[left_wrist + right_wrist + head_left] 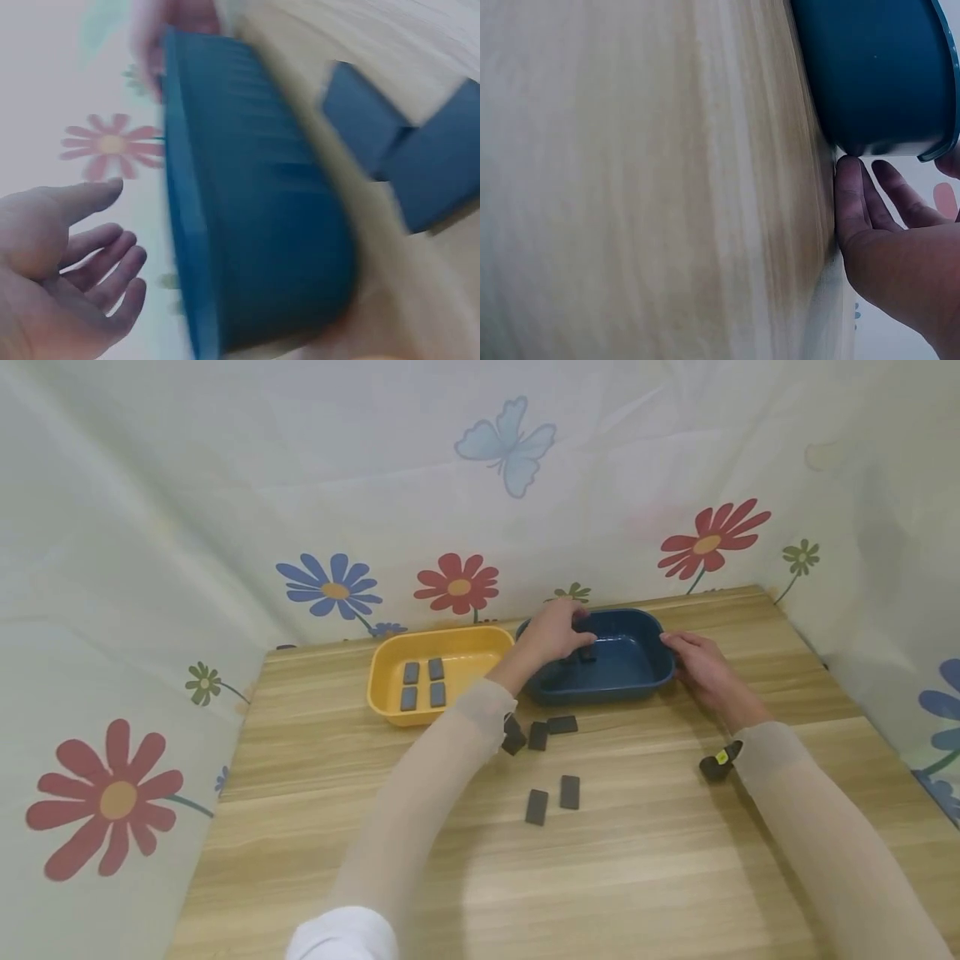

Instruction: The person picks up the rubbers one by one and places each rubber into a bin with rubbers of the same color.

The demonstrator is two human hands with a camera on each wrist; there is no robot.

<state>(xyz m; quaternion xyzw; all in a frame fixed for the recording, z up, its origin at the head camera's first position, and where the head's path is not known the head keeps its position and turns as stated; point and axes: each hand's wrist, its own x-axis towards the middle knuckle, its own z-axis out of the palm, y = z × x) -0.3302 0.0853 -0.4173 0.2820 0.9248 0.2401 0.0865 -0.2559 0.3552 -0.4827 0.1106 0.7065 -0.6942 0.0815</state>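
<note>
A dark blue plastic basin (630,652) stands on the table, with dark tiles (587,653) inside it, partly hidden by my left hand. My left hand (557,631) is over the basin's left part, fingers loosely spread; the left wrist view shows nothing between them. At the basin's right end my right hand (701,667) holds the wall, thumb at the rim and fingers against the outside. To the left is a yellow basin (386,703) with several dark rectangular tiles (437,694) in two rows.
Several dark tiles (570,792) lie on the wooden table (637,868) in front of the blue basin, some partly behind my left forearm. A flower-printed sheet (600,535) hangs behind and at both sides. A small black device (718,763) sits at my right wrist.
</note>
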